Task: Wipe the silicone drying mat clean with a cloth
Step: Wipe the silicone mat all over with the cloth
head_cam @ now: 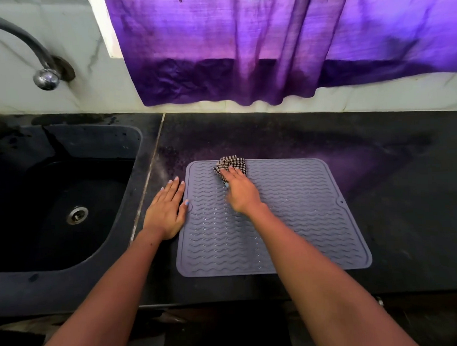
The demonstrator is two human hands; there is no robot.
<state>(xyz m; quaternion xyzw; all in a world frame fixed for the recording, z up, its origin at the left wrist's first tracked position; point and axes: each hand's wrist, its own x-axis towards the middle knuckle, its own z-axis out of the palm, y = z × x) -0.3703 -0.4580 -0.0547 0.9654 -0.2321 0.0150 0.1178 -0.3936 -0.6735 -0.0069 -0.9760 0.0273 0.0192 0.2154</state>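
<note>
A person's right hand [239, 189] presses a bunched black-and-white checked cloth [229, 165] against the far left part of a grey silicone drying mat [288, 217], its grip closed down over the fabric with the fingers curled across it, so that only the far portion of the cloth shows beyond the fingertips, reaching the mat's far edge. The mat, ribbed with wavy lines and bordered by a raised rim, lies flat on a dark stone tabletop [390, 167], its near edge close to the front of the tabletop. The left hand [168, 210] rests flat on the tabletop just beside the mat's left edge, its grip spread with fingers extended and holding nothing, the thumb touching the mat's rim. Both bare forearms reach in from the bottom of the view. To the left, a dark sink [55, 204] is set into the tabletop, a metal drain [77, 215] at its bottom and a curved tap [37, 58] mounted on the pale wall above. A purple curtain [269, 42] hangs along the wall behind the mat.
</note>
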